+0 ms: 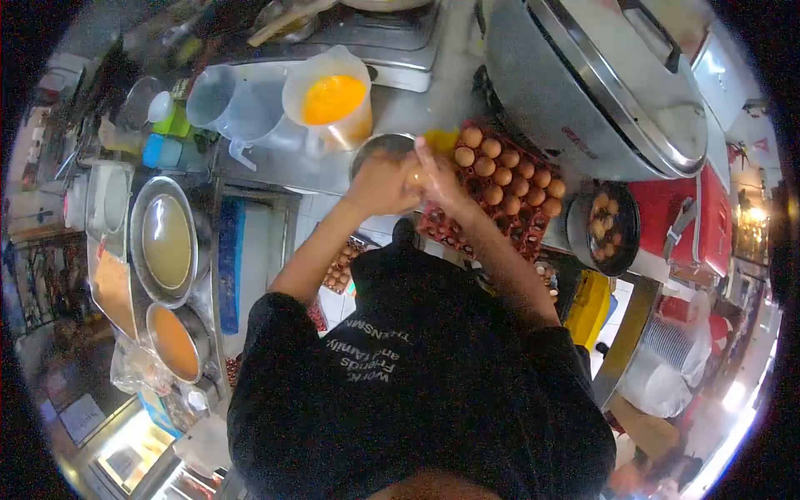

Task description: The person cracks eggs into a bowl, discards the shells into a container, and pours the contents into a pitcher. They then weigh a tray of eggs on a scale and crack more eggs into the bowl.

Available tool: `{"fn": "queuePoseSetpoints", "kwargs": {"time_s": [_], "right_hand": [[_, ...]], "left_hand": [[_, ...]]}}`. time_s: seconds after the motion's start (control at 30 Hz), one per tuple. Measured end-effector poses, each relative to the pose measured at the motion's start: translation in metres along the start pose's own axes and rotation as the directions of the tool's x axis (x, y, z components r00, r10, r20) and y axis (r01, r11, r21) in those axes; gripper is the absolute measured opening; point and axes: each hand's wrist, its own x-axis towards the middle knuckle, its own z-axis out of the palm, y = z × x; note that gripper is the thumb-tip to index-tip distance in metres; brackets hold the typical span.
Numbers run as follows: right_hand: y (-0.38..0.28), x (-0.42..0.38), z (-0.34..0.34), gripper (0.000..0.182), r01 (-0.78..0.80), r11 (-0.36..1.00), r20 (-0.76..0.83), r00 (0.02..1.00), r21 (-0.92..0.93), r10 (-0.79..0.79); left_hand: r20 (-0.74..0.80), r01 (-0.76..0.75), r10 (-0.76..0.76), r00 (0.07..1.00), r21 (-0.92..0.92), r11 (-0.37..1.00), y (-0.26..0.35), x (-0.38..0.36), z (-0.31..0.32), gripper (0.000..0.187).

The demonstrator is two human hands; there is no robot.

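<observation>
My left hand (385, 185) and my right hand (443, 182) meet above a round metal bowl (385, 142). Between them is a pale brown egg (416, 176), mostly covered by the fingers and slightly blurred. The fingers of my left hand are curled in against it; my right hand closes on it from the other side, one finger pointing up. Just right of my hands lies a red egg tray (533, 238), with several brown eggs (502, 176) in its far part and hollows without eggs nearer me. A clear measuring jug (360, 125) of yellow beaten egg stands beyond the bowl.
A large grey lidded cooker (550, 92) rises behind the tray. Right of it are a black pan (615, 250) with eggs and a red cool box (679, 212). Plastic jugs (250, 104) stand left; pots of pale liquid (167, 242) and orange liquid (175, 342) sit farther left.
</observation>
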Motion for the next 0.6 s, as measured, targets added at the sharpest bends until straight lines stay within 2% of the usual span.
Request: {"fn": "queuePoseSetpoints", "kwargs": {"time_s": [0.03, 0.1, 0.13, 0.2, 0.3, 0.4, 0.43, 0.5, 0.53, 0.6], "right_hand": [[0.010, 0.025, 0.010, 0.073, 0.010, 0.998, -0.057, 0.998, -0.061, -0.014], [-0.017, 0.024, 0.025, 0.083, -0.077, 0.979, -0.085, 0.994, -0.187, 0.062], [-0.017, 0.030, 0.028, 0.084, -0.023, 0.955, -0.099, 0.995, -0.296, -0.007], [-0.014, 0.047, 0.030, 0.087, 0.079, 0.860, -0.103, 0.983, -0.504, -0.151], [-0.007, 0.064, 0.035, 0.088, 0.082, 0.769, -0.103, 0.977, -0.633, -0.189], [-0.009, 0.056, 0.037, 0.084, 0.183, 0.675, -0.045, 0.951, -0.715, -0.305], [-0.013, 0.052, 0.036, 0.082, 0.154, 0.673, -0.039, 0.964, -0.723, -0.262], [-0.030, 0.039, 0.039, 0.080, 0.099, 0.668, -0.026, 0.984, -0.738, -0.175], [-0.028, 0.038, 0.039, 0.079, 0.130, 0.683, -0.018, 0.979, -0.719, -0.205], [-0.026, 0.038, 0.040, 0.077, 0.195, 0.711, -0.005, 0.963, -0.675, -0.269]], "left_hand": [[0.062, 0.026, -0.027, 0.998, 0.018, 0.999, -0.019, -0.002, 0.000, 0.066], [-0.002, -0.003, 0.003, 1.000, -0.037, 0.999, -0.045, -0.007, 0.004, 0.065], [-0.033, -0.015, 0.013, 0.999, -0.064, 0.998, -0.054, -0.011, 0.006, 0.064], [0.026, 0.049, -0.047, 0.999, -0.119, 0.992, -0.063, -0.013, 0.004, 0.062], [0.021, 0.095, -0.093, 0.995, -0.179, 0.979, -0.063, -0.017, 0.002, 0.056], [-0.052, 0.028, -0.040, 0.998, -0.206, 0.978, -0.056, -0.021, -0.002, 0.050], [-0.082, -0.008, -0.009, 0.997, -0.208, 0.978, -0.054, -0.021, -0.003, 0.048], [0.001, 0.025, -0.025, 1.000, -0.210, 0.977, -0.060, -0.026, 0.002, 0.048], [0.044, 0.043, -0.034, 0.998, -0.208, 0.977, -0.063, -0.028, 0.005, 0.048], [0.033, 0.049, -0.042, 0.999, -0.232, 0.972, -0.067, -0.029, 0.006, 0.048]]}}
